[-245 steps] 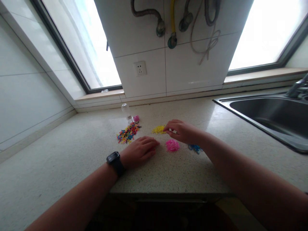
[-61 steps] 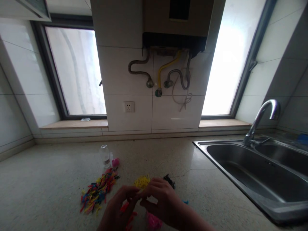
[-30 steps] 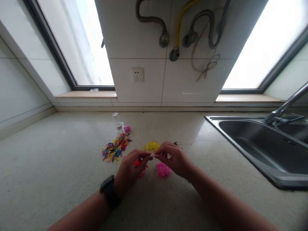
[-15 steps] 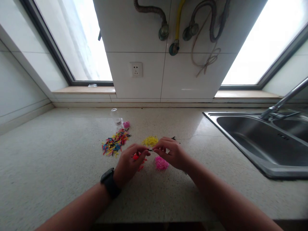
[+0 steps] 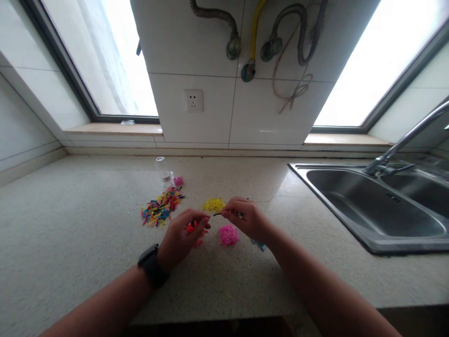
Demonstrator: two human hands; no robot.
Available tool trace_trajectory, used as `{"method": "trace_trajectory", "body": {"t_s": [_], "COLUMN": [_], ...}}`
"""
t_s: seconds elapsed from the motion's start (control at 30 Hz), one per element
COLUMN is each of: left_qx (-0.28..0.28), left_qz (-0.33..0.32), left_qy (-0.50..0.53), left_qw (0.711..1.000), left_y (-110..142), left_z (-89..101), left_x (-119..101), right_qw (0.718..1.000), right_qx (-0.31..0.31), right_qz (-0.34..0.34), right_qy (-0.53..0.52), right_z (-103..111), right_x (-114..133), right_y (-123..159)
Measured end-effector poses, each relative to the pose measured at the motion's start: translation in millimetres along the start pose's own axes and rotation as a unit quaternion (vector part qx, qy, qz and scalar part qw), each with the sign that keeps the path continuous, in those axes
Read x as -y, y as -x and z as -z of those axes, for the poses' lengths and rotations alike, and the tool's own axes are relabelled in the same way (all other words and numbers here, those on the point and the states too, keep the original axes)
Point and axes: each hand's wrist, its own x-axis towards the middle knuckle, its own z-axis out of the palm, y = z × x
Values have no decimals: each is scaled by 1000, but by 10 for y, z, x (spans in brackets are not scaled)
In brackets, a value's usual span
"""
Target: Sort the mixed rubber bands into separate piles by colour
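In the head view, my right hand (image 5: 247,216) pinches a short black rubber band (image 5: 217,214) between thumb and forefinger. The band sticks out toward my left hand (image 5: 184,234). The left thumb and forefinger are slightly apart just short of its end, with nothing visible between them. Beneath the left hand lies a partly covered red pile of bands (image 5: 198,242). A pink pile (image 5: 228,235) sits between the hands, and a yellow pile (image 5: 213,204) is just beyond them. Some blue bands (image 5: 259,245) peek out beside the right wrist. Black bits behind the right hand are mostly hidden.
A mixed-colour pile of bands (image 5: 162,207) lies to the left on the speckled countertop (image 5: 87,224). Behind it are a clear plastic container (image 5: 163,172) and a small pink item (image 5: 178,180). At right is a steel sink (image 5: 336,220) with a faucet (image 5: 403,145).
My left fingertips have come away from the black band, which stays in my right hand. The view has shifted slightly to the right, and blue bands now show by the right wrist.
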Motion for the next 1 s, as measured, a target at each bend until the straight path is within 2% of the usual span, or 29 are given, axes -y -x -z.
{"method": "trace_trajectory", "body": {"t_s": [0.1, 0.17, 0.27, 0.37, 0.5, 0.7, 0.87, 1.0], "left_qx": [-2, -3, -2, -1, 4, 5, 4, 18], "left_qz": [2, -3, -7, -9, -20, -28, -39, -42], "left_qy": [-1, -10, -20, -26, -42, -47, -56, -71], "left_qw": [1000, 1000, 1000, 1000, 999, 999, 998, 996], "left_y": [-2, -3, 1, 4, 0, 2, -7, -24], "left_z": [4, 10, 19, 29, 39, 34, 39, 57], "left_x": [8, 11, 21, 22, 0, 14, 24, -14], "right_qw": [999, 995, 978, 965, 957, 962, 965, 966], "right_qx": [-2, 14, 26, 32, 58, 88, 60, 28], "right_qz": [-35, -40, -50, -92, -129, -138, -163, -213], "right_qy": [31, 90, 200, 244, 252, 221, 198, 144], "right_z": [165, 316, 530, 654, 683, 670, 675, 654], "right_x": [-107, -222, -434, -635, -785, -787, -853, -1004], "right_y": [12, 38, 102, 172, 223, 224, 239, 251]}}
